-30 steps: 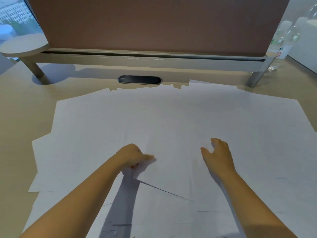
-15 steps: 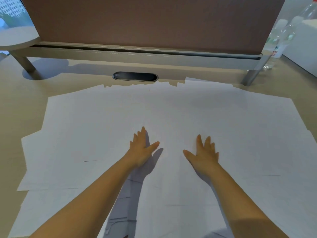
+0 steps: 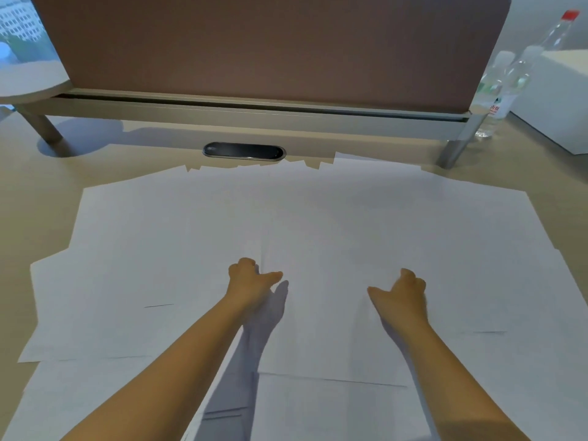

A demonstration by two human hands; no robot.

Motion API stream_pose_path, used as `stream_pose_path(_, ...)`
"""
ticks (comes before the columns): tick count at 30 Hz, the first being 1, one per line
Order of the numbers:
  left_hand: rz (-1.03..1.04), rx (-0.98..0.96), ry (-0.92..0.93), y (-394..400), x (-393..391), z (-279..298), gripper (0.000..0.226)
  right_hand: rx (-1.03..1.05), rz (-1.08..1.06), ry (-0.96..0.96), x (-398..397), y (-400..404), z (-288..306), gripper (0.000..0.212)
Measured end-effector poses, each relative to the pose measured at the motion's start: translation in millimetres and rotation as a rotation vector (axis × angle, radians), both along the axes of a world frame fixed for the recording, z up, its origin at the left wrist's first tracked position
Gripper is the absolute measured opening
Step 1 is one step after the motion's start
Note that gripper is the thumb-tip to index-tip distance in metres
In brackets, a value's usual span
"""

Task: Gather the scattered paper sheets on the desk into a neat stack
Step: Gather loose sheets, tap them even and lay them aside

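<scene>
The white paper sheets (image 3: pixel 318 224), thin and overlapping, are lying spread wide across the pale beige desk top (image 3: pixel 38 192), reaching out well past both hands on either side and ahead of them; more sheets are running under the forearms toward the near edge. No stack is forming yet.

The left hand (image 3: pixel 249 281) is resting on the paper with fingers curled under and thumb pointing inward toward the right hand; whether it is pinching a sheet edge I cannot tell. The right hand (image 3: pixel 402 292) is lying likewise, fingers curled, thumb pointing inward, nothing plainly held. A strip of bare paper is lying between them.

Judgement: the gathering step is only starting, hands planted mid-spread. The next move probably calls for drawing the outer sheets inward toward the gap between the hands, with light pressure so thin sheets are sliding rather than creasing.

Ahead of the hands: a dark oval cable port (image 3: pixel 243 151), then a brown fabric partition panel (image 3: pixel 270 46). Far right of the right hand: clear plastic bottles (image 3: pixel 499 90).
</scene>
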State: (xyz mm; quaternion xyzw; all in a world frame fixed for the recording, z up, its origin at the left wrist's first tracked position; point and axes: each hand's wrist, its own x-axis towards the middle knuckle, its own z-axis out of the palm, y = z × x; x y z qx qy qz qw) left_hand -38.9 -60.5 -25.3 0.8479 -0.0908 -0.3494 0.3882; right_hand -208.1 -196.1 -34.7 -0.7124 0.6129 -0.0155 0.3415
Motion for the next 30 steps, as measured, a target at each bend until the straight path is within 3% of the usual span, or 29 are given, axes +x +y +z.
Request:
stream_pose_path(2, -0.004, -0.038, 0.110, -0.1, 1.0, -2.3, 0.046, 0.059, -0.044, -0.130, 2.8, 0.6, -2.6, 0.080)
stream_pose_path(4, -0.023, -0.049, 0.130, 2.1, -2.6, 2.2, 0.021, 0.102, -0.073, -0.240, 3.6, 1.4, -4.8, 0.070)
stream_pose_path(7, -0.028, -0.092, -0.021, 9.2, -5.3, 8.1, 0.013, 0.154, -0.090, -0.440, 7.0, 6.7, -2.1, 0.049)
stream_pose_path(9, -0.014, -0.098, -0.142, 18.9, -2.6, 8.8, 0.016, 0.121, -0.026, -0.468, 12.2, 10.2, 0.3, 0.043)
stream_pose_path(11, -0.020, 0.000, -0.285, 30.7, 5.9, 4.3, 0.021, 0.042, 0.098, -0.364, 18.8, 11.2, 1.5, 0.044)
stream_pose_path(14, -0.105, 0.334, -0.490, 48.3, 27.3, -9.4, 0.063, -0.110, 0.261, -0.008, 25.7, 7.3, 2.4, 0.062)
stream_pose_path(17, -0.211, 0.552, -0.486, 62.7, 43.3, -21.4, 0.081, -0.107, 0.320, 0.164, 28.2, 2.7, -4.6, 0.077)
stream_pose_path(21, -0.327, 0.484, -0.476, 63.1, 56.1, -27.1, 0.081, -0.062, 0.411, 0.223, 33.1, 0.4, -18.8, 0.083)
stream_pose_path(25, -0.423, 0.276, -0.455, 50.0, 64.2, -24.8, 0.080, -0.011, 0.492, 0.071, 43.1, 3.8, -18.9, 0.082)
stream_pose_path(28, -0.343, 0.166, -0.435, 36.5, 65.9, -20.0, 0.077, 0.034, 0.403, -0.058, 54.3, 6.2, -12.5, 0.077)
stream_pose_path(30, -0.226, 0.255, -0.497, 30.8, 67.4, -16.1, 0.071, -0.086, 0.279, -0.039, 59.3, 3.5, -12.3, 0.071)
